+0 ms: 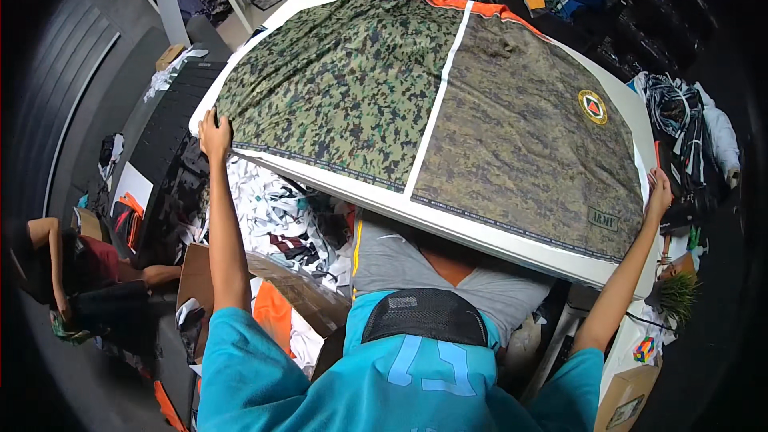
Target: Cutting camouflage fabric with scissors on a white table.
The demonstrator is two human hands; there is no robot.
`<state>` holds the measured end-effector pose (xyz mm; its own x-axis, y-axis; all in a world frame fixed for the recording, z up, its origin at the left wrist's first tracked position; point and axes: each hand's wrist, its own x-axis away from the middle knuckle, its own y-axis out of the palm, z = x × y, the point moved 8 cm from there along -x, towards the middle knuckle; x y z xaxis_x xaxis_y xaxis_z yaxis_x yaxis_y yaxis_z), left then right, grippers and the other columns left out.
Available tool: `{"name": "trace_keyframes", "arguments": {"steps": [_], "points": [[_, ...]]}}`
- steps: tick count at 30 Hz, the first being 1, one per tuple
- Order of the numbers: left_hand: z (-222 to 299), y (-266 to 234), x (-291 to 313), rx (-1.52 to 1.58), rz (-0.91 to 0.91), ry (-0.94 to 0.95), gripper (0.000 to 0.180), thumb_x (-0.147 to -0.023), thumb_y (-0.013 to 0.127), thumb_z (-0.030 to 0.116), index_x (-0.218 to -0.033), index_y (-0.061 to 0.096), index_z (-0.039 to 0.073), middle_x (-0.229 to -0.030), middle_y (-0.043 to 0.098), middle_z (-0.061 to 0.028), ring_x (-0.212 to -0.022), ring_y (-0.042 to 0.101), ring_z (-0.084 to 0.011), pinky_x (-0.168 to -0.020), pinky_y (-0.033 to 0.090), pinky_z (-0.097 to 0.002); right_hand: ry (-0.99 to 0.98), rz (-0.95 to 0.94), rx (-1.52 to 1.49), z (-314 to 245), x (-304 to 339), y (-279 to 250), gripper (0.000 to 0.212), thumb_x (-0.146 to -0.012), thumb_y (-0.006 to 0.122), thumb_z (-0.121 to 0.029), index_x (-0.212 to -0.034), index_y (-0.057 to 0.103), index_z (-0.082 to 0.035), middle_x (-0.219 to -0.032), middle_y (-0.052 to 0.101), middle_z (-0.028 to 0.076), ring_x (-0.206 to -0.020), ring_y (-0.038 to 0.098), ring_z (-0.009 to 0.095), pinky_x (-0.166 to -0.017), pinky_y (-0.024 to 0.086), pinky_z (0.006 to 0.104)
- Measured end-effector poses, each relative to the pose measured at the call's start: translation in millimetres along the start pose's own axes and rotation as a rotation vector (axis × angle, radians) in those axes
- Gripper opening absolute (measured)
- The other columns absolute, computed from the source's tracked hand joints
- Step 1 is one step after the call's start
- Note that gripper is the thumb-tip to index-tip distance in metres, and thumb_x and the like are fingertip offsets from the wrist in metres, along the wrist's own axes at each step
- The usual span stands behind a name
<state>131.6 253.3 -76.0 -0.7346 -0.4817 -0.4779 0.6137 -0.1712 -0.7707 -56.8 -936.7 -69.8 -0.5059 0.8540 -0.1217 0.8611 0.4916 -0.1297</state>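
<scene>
A large printed camouflage fabric panel point(336, 88) lies spread over a white table point(352, 198). Its left half is green digital camouflage and its right half brownish, with a white strip between them. A round yellow-rimmed emblem sits on the brown half, and an orange band runs along the far edge. My left hand point(214, 138) is at the fabric's near left corner, fingers closed on its edge. At the right edge my right hand point(659, 194) pinches the fabric's side. A thin red stick-like thing point(658, 154) stands up beside those fingers; I cannot tell whether it is held.
White and dark fabric scraps point(268, 208) pile below the table's left side, by a cardboard box point(300, 296). Another person point(88, 272) sits at the left. Bundled dark and white material point(688, 120), a small green plant point(677, 296) and a colourful puzzle cube point(644, 350) are at the right.
</scene>
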Motion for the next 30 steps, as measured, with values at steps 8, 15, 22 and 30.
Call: {"name": "trace_keyframes", "arguments": {"steps": [8, 15, 22, 30], "points": [[-2.5, 9.8, -11.4, 0.001, -0.035, 0.011, 0.055, -0.092, 0.041, 0.043, -0.141, 0.051, 0.019, -0.149, 0.046, -0.0025, -0.141, 0.035, -0.0314, -0.111, 0.031, -0.0448, -0.203, -0.19, -0.217, -22.7, 24.4, -8.9, 0.032, -0.098, 0.057, -0.023, -0.113, 0.064, 0.004, -0.106, 0.069, 0.014, -0.093, 0.067, 0.021, -0.087, 0.052, 0.026], [-12.5, 9.5, -12.5, -0.015, -0.027, 0.028, 0.054, -0.092, 0.042, 0.042, -0.138, 0.055, 0.017, -0.147, 0.048, -0.0024, -0.137, 0.039, -0.0295, -0.11, 0.032, -0.0419, -0.138, -0.201, -0.177, -17.1, 18.0, 5.6, 0.032, -0.1, 0.053, -0.024, -0.113, 0.065, 0.003, -0.107, 0.069, 0.013, -0.095, 0.067, 0.02, -0.088, 0.051, 0.0252], [-10.8, 5.6, -15.7, -0.011, -0.023, 0.038, 0.054, -0.092, 0.042, 0.043, -0.135, 0.058, 0.015, -0.144, 0.052, -0.0028, -0.133, 0.043, -0.0271, -0.108, 0.034, -0.0396, -0.116, -0.205, -0.191, -17.1, 17.8, 9.0, 0.034, -0.1, 0.051, -0.026, -0.113, 0.064, 0.003, -0.108, 0.069, 0.014, -0.098, 0.067, 0.023, -0.089, 0.051, 0.0265], [3.4, -6.8, -5.8, 0.002, -0.005, 0.009, 0.054, -0.091, 0.043, 0.041, -0.134, 0.059, 0.013, -0.143, 0.053, -0.0046, -0.131, 0.044, -0.027, -0.107, 0.034, -0.0389, -0.111, -0.227, -0.217, -20.7, 26.5, 10.6, 0.036, -0.1, 0.048, -0.026, -0.113, 0.064, 0.003, -0.11, 0.069, 0.014, -0.102, 0.066, 0.024, -0.092, 0.049, 0.0278]]}}
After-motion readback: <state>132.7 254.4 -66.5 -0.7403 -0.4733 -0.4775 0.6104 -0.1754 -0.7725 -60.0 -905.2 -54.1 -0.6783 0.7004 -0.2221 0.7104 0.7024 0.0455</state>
